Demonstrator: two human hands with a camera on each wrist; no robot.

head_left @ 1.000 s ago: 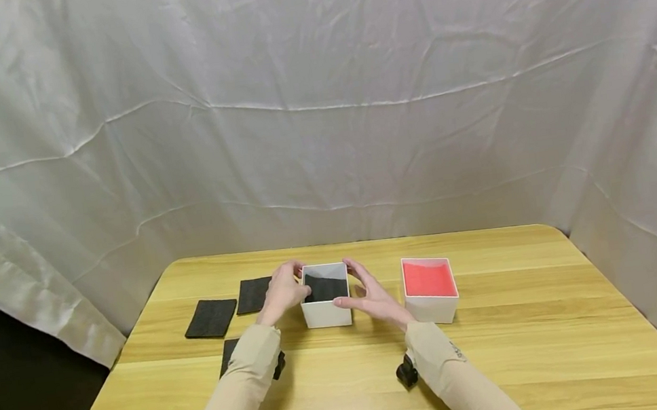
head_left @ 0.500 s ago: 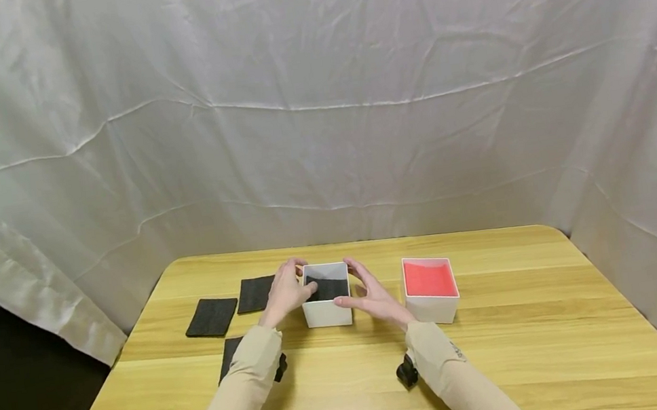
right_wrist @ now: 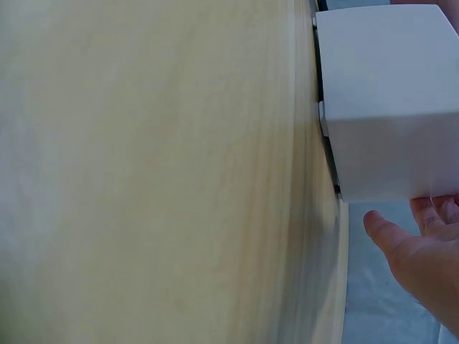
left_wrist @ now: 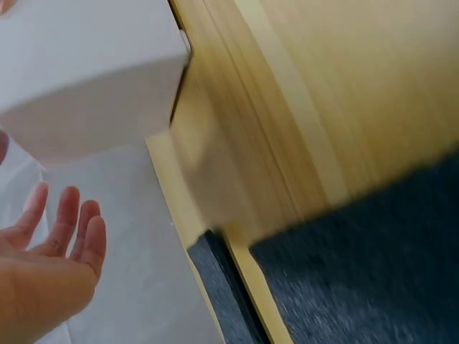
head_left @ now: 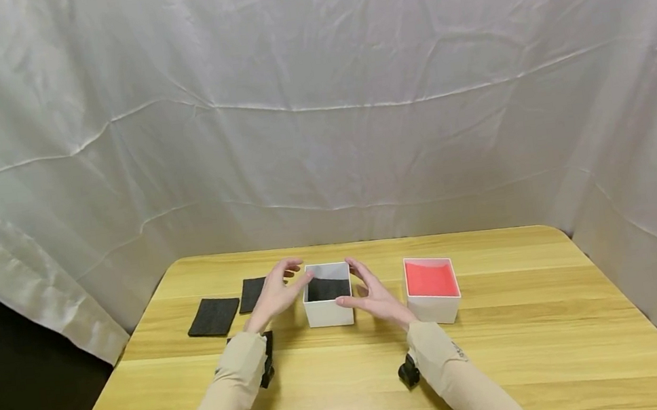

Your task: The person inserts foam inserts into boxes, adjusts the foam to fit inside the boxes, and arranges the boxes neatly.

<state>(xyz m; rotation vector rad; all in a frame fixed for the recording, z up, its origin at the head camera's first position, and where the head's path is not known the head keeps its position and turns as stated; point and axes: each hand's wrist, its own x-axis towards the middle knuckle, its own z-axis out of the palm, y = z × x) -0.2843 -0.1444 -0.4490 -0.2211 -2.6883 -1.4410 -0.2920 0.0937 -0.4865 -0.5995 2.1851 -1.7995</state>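
Observation:
An open-topped white box (head_left: 329, 313) stands on the table with a dark square (head_left: 328, 290) lying inside. My right hand (head_left: 380, 300) holds the box's right side, thumb at the front corner and fingers toward the back. In the right wrist view its lowest finger hangs clear of the box wall. At the left rim my left hand (head_left: 278, 295) is spread, nothing in its grasp. Its thumb tip is by the rim; whether it touches I cannot tell. Dark felt-like squares (head_left: 214, 317) lie left of the box, one partly behind my left hand and one mostly beneath my left sleeve.
To the right of my right hand stands a second white box (head_left: 433, 308) with a red sheet (head_left: 430, 278) in it. Both boxes are on a wooden table (head_left: 542, 343). A pale curtain (head_left: 358, 146) hangs behind the far edge.
My left hand has drawn back to the left; its thumb, earlier over the dark square inside the box, is now at the left rim. My right hand keeps its place.

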